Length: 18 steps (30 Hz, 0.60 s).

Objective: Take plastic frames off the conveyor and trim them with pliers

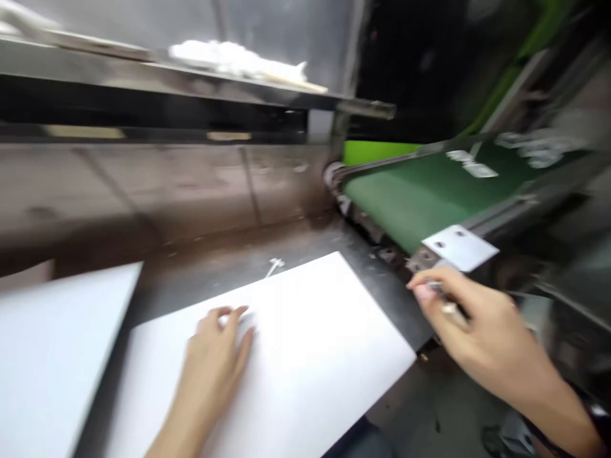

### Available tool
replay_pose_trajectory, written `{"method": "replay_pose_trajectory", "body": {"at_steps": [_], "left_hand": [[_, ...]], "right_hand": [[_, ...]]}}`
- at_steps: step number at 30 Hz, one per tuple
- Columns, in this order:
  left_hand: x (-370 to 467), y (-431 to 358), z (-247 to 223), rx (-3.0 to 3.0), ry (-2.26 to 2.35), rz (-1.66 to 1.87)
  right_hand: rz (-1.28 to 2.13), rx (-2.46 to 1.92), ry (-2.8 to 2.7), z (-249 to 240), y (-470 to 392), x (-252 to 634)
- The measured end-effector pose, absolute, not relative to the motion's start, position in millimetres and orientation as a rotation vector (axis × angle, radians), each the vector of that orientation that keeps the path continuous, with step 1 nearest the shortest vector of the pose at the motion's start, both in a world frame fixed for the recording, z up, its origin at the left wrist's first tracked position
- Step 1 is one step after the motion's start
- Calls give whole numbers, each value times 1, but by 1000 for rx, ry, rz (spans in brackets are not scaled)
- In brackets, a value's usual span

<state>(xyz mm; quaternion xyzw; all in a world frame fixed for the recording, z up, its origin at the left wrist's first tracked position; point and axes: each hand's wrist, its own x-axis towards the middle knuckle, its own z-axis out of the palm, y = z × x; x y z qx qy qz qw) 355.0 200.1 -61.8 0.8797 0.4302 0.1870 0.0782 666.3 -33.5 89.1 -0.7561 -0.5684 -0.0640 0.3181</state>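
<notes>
Right now the left hand (217, 356) lies flat, palm down with fingers spread slightly, on a large white sheet (305, 343) that rests on a dark, scuffed worktable (214, 261); the sheet's far right corner juts past the table's edge. The right hand (470, 324) is well apart from the left, off the sheet, near a small metal bracket (461, 247) at the near end of a green conveyor belt (420, 191). Its fingers are curled around something thin and pale, but the blur makes it impossible to tell what that is or how firmly it is pinched. A second white sheet (52, 350) lies at the left side of the table, apart from the first. A tiny white scrap (275, 264) sits on the table just beyond the sheet's far edge. Several white pieces (472, 164) ride on the belt farther along. Above the table, a metal shelf (143, 76) carries a heap of white material (233, 58).
</notes>
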Motion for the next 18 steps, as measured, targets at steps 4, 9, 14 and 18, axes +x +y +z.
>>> {"method": "replay_pose_trajectory", "body": {"at_steps": [4,9,14,18], "left_hand": [[348,179,-59,2587,1413,320],[356,177,-56,2571,1432,286],[342,185,-66,2572,1349,396],[333,218,-105,2506,1274,619]], "right_hand": [[307,-1927,-1932,24,92,629],[303,-2045,-1949,-16,225,608],[338,-2102,-2032,-19,256,604],[266,-2061,-2046,-19,265,602]]}}
